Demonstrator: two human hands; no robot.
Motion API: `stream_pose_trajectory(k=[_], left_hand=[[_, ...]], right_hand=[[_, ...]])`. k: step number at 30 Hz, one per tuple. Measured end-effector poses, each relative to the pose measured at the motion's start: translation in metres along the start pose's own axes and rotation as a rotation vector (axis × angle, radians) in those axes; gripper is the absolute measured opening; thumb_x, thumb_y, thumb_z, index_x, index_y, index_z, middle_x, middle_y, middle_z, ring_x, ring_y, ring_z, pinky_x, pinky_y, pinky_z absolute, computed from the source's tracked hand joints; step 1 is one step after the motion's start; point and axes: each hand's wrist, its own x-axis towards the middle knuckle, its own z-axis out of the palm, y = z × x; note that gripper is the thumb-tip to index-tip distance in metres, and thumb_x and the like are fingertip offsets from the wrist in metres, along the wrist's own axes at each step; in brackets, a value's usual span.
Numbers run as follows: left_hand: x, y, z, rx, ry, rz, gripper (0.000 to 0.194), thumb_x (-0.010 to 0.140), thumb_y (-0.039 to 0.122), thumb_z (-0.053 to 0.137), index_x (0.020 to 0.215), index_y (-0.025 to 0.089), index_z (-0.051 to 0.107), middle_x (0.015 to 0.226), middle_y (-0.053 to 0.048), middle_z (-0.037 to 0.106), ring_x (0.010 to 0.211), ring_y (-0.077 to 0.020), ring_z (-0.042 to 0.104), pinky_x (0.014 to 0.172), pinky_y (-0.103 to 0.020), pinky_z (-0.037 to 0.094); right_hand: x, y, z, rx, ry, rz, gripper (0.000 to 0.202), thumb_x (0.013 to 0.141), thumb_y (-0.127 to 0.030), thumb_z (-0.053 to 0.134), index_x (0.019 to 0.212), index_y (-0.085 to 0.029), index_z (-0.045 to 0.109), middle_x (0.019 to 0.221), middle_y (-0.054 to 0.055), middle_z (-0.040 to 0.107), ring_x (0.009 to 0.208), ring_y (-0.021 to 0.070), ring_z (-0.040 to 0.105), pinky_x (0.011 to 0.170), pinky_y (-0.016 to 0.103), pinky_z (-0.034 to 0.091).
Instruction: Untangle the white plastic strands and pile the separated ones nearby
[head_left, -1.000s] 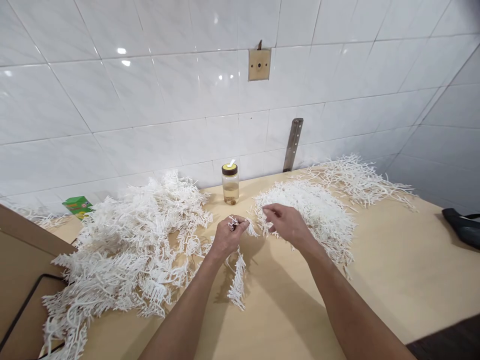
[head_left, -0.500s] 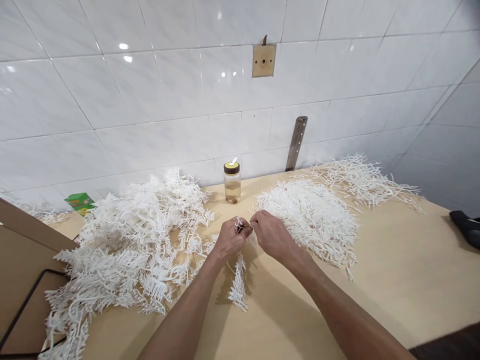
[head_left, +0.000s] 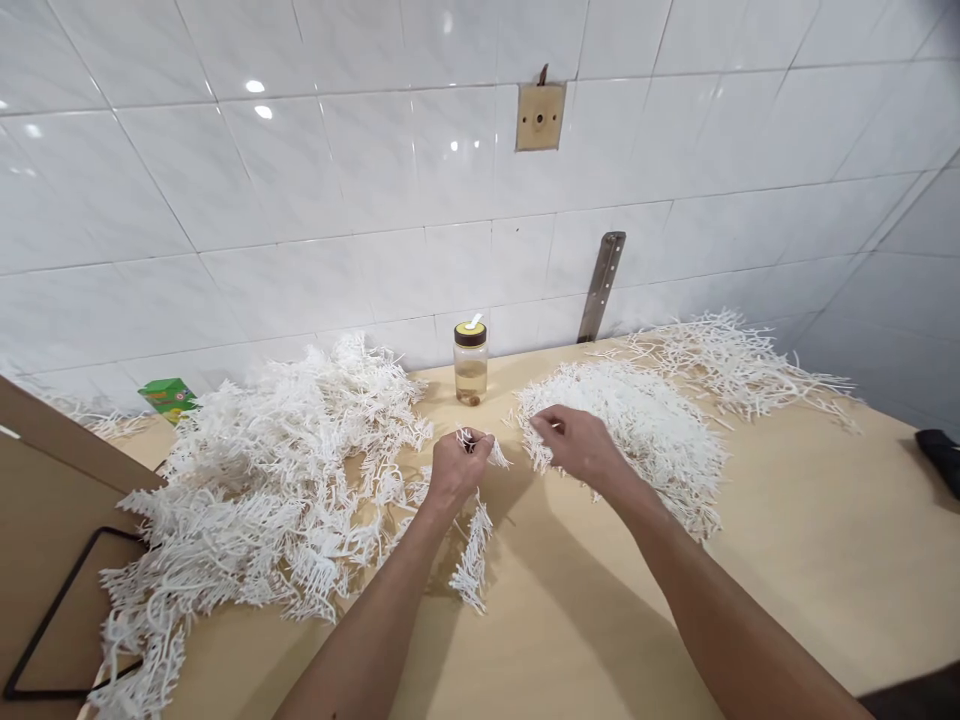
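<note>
My left hand [head_left: 457,470] is closed around a white fringed strand, whose knobbly tail [head_left: 472,560] hangs below the hand over the table. A small tuft of white stems [head_left: 498,456] sticks out past the thumb and fingertip. To the right, my right hand [head_left: 581,442] is over the near left edge of a heap of short white stems [head_left: 637,400]. Its fingers are bent, with a small gap beside the thumb, and nothing shows in them. A large heap of white branching strands [head_left: 277,480] lies left of my left hand.
A lidded jar [head_left: 471,368] with pale liquid stands near the tiled wall. Loose longer white stems [head_left: 742,365] lie at the back right. A green packet [head_left: 169,398] and a brown panel [head_left: 60,520] are at the left. A black object [head_left: 939,460] rests at the right edge.
My right hand has parted from my left and moved right, to the heap of short stems. My left hand has kept the strand, with the small tuft now showing at its fingertips.
</note>
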Motion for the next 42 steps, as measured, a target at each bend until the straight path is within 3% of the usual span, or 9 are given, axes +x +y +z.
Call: stream_pose_trajectory(k=[3,6,10,16,24,29,36,39,42], left_hand=[[0.0,0.002,0.0,0.011,0.02,-0.003,0.018,0.075,0.031,0.063,0.067,0.016,0.069,0.06,0.0,0.062,0.057,-0.0134,0.054,0.058,-0.026,0.04],[-0.001,0.003,-0.001,0.032,0.009,0.002,0.017,0.074,0.029,0.063,0.067,0.016,0.071,0.061,-0.001,0.064,0.057,-0.014,0.055,0.057,-0.026,0.04],[0.0,0.006,-0.003,0.012,-0.022,0.005,0.017,0.074,0.03,0.064,0.065,0.016,0.07,0.058,0.0,0.062,0.055,-0.013,0.053,0.056,-0.025,0.038],[-0.001,0.009,-0.003,0.041,0.009,0.027,0.016,0.075,0.028,0.062,0.063,0.017,0.065,0.056,0.002,0.058,0.053,-0.011,0.048,0.053,-0.023,0.036],[0.0,0.004,-0.001,0.082,0.035,0.101,0.013,0.077,0.027,0.062,0.07,0.017,0.068,0.069,-0.002,0.066,0.064,-0.0143,0.058,0.062,-0.025,0.042],[-0.001,0.001,0.001,0.062,0.013,0.114,0.011,0.078,0.025,0.062,0.071,0.017,0.064,0.068,-0.001,0.064,0.062,-0.0137,0.056,0.06,-0.025,0.041],[-0.006,-0.001,0.006,0.191,0.121,0.402,0.012,0.078,0.016,0.055,0.066,0.019,0.055,0.071,-0.001,0.056,0.069,-0.0149,0.051,0.067,-0.027,0.04],[-0.004,-0.003,0.005,0.037,0.172,0.247,0.012,0.079,0.023,0.058,0.069,0.018,0.057,0.066,0.0,0.055,0.063,-0.0139,0.049,0.063,-0.026,0.039],[-0.001,-0.003,0.002,-0.141,0.089,0.047,0.018,0.079,0.032,0.061,0.069,0.017,0.06,0.058,0.002,0.052,0.055,-0.0118,0.044,0.056,-0.025,0.036]], right_hand=[[-0.013,-0.024,0.016,0.137,-0.153,-0.063,0.025,0.088,-0.04,0.056,0.084,-0.021,0.071,0.078,0.002,0.072,0.064,0.0164,0.065,0.062,0.028,0.048],[-0.019,-0.037,0.024,0.13,-0.156,-0.089,0.021,0.086,-0.036,0.06,0.078,-0.021,0.071,0.076,0.002,0.073,0.068,0.0166,0.065,0.063,0.026,0.045],[-0.018,-0.035,0.026,0.074,-0.118,-0.101,0.015,0.085,-0.027,0.059,0.08,-0.021,0.072,0.075,0.001,0.073,0.068,0.0162,0.064,0.065,0.026,0.042],[-0.018,-0.035,0.029,-0.051,-0.059,-0.129,0.024,0.092,-0.022,0.048,0.08,-0.018,0.069,0.076,0.004,0.071,0.069,0.0164,0.061,0.064,0.026,0.037],[-0.021,-0.044,0.025,0.118,-0.163,0.031,0.021,0.09,-0.025,0.049,0.08,-0.019,0.066,0.06,0.0,0.065,0.054,0.0135,0.06,0.058,0.024,0.038],[-0.021,-0.041,0.028,0.08,-0.131,-0.003,0.012,0.083,-0.021,0.053,0.074,-0.019,0.06,0.068,0.0,0.067,0.053,0.0119,0.059,0.058,0.024,0.039],[-0.017,-0.047,0.033,0.101,-0.131,0.135,0.013,0.085,-0.022,0.051,0.073,-0.018,0.056,0.068,0.001,0.066,0.048,0.0105,0.059,0.051,0.022,0.039],[-0.017,-0.048,0.032,0.243,-0.175,0.147,0.011,0.086,-0.023,0.051,0.078,-0.017,0.056,0.065,-0.001,0.065,0.042,0.0096,0.06,0.047,0.02,0.041],[-0.02,-0.045,0.03,0.416,-0.226,0.109,0.011,0.087,-0.027,0.052,0.083,-0.018,0.057,0.064,-0.003,0.063,0.042,0.0108,0.063,0.044,0.019,0.042]])
